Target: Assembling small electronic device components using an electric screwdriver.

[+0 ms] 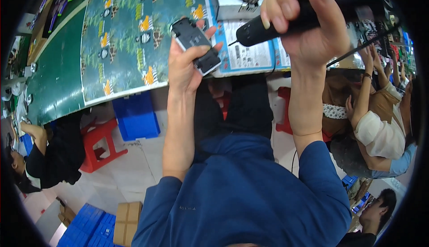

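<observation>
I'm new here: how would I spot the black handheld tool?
Find the long green bench. At the picture's upper right, the right hand grips the black tool. Unlike the flat device in the left hand, it has a thick, rounded body and thin pointed tip.

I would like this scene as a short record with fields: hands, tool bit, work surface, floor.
left hand: holds a rectangular black-and-silver device
right hand: grips a black corded power screwdriver
tool bit: points left, apart from the device
work surface: green table with animal-patterned sheet
floor: red stool, blue bin
</observation>
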Tool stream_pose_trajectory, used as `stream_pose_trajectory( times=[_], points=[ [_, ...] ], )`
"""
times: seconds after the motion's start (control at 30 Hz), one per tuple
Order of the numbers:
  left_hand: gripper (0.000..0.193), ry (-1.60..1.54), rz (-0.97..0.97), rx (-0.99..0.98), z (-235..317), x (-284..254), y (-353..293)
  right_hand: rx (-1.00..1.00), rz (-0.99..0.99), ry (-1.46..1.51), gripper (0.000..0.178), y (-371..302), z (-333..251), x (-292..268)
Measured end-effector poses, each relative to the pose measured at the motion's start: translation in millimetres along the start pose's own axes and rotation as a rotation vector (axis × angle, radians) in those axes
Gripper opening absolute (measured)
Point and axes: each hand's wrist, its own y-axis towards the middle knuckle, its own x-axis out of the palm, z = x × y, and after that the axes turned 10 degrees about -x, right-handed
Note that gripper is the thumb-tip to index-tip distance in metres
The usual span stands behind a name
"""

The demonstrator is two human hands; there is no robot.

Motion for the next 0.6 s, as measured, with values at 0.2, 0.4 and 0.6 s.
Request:
stream_pose_trajectory(
  times=[0.2,0.4,0.6],
  points=[
    [0.063,-0.028,0.06,-0.027,7.1,-10.6,0.7,0.322,0.407,-0.544,0.015,-18.7,19.2,83.7],
    [0.061,-0.078,0.057,-0.063,4.0,-11.2,0.6,0.51,0.657,-0.823,0.021,-8.6,13.5,111.0],
    [0.06,-0.163,0.027,-0.124,12.6,-13.8,-0.2,0.585,0.674,-0.881,0.022,0.0,14.8,118.9]
  ],
)
